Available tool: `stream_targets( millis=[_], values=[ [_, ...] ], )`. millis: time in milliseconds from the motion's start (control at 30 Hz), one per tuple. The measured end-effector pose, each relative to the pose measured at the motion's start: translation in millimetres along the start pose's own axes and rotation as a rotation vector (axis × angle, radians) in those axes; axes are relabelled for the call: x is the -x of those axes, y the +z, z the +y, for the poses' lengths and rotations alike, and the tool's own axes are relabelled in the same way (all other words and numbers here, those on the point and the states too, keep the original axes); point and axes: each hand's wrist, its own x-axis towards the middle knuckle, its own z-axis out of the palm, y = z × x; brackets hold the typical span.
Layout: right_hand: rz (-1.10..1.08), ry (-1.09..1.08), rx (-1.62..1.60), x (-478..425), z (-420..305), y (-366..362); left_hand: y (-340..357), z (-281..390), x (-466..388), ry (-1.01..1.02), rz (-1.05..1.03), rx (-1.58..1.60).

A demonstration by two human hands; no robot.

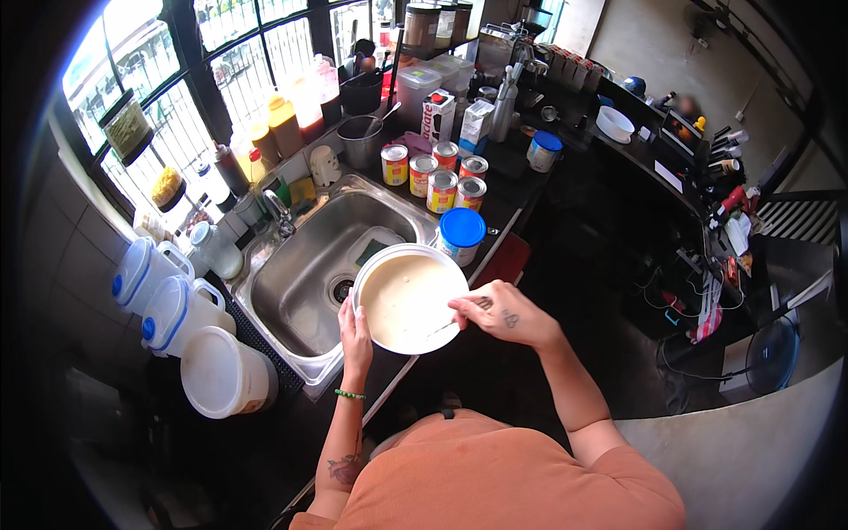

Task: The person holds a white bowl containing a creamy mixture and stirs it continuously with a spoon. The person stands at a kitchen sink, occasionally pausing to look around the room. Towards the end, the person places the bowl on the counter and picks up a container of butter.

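A round white tub (356, 291) of creamy, pale liquid (412, 295) stands at the counter's front edge, beside the sink. My left hand (356, 334) holds the tub's left side, fingers against its wall. Over the right rim, my right hand (500, 311) pinches a thin metal utensil (440, 328); its lower end dips into the liquid, so its kind cannot be told. Just behind the tub is a container with a blue lid (462, 227). Several unopened-looking cans (442, 190) are grouped farther back.
The steel sink (298, 285) with its faucet (278, 209) lies left of the tub, a sponge (371, 252) inside. A lidded white bucket (225, 371) and two pitchers (182, 311) stand at the left. Cartons (438, 116) and bottles line the back. A person (686, 116) is far right.
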Motion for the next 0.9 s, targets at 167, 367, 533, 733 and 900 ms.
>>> stream_targets(
  millis=[167,367,533,733,900],
  values=[
    [0.120,0.087,0.290,9,-28,-20,-3,1,3,-0.011,0.016,-0.017],
    [0.382,-0.113,0.336,-22,31,22,7,-5,-3,0.029,0.046,0.019],
    [0.210,-0.225,0.045,-33,41,49,0,-18,-6,0.033,0.063,0.046],
    [-0.068,-0.005,0.044,8,-11,-8,0,-8,-4,-0.027,0.009,0.012],
    [0.178,-0.018,0.274,12,-4,-15,-2,-9,-3,-0.001,0.007,-0.037]
  ],
)
